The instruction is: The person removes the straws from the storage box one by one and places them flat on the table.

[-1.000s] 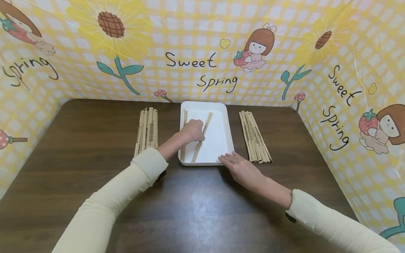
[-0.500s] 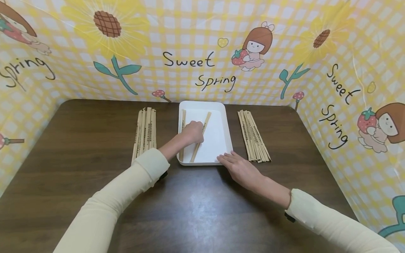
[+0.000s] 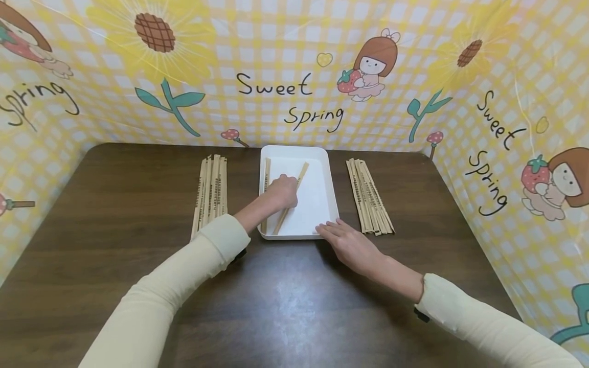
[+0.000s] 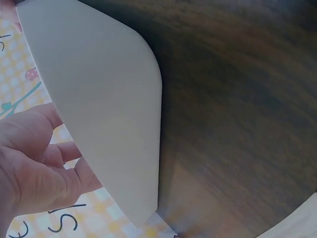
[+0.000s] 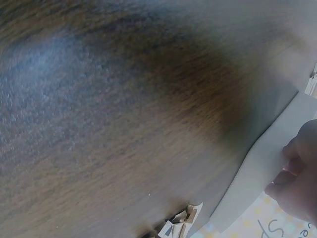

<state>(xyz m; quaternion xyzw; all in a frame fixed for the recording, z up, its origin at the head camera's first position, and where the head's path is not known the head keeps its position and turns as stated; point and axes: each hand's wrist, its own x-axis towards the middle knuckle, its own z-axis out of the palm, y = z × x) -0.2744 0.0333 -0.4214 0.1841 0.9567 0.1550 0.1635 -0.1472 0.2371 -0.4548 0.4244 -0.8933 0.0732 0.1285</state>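
Note:
In the head view, my left hand (image 3: 280,193) is over a white tray (image 3: 317,204). Its curled fingers hold a slim stick in a printed brown paper sleeve (image 3: 282,220), which lies at a slant. The fingertips' exact grip is hidden there; in the left wrist view the tray wall (image 4: 104,99) covers part of them. Along the tray's left side lies a second paper-wrapped stick (image 3: 268,171). My right hand (image 3: 352,248) rests at the tray's near right corner, its fingers fairly straight and touching the rim. The right wrist view shows it against the tray wall (image 5: 262,163).
A bundle of several paper-wrapped sticks (image 3: 213,184) lies left of the tray, partly behind the left forearm. Another such bundle (image 3: 369,197) lies to the right. Behind the dark wooden table (image 3: 276,306) stands a yellow checked cloth wall (image 3: 267,41).
The held stick's near end has swung slightly left, so it slants more. My left hand has shifted a little with it. The right hand stays on the tray corner.

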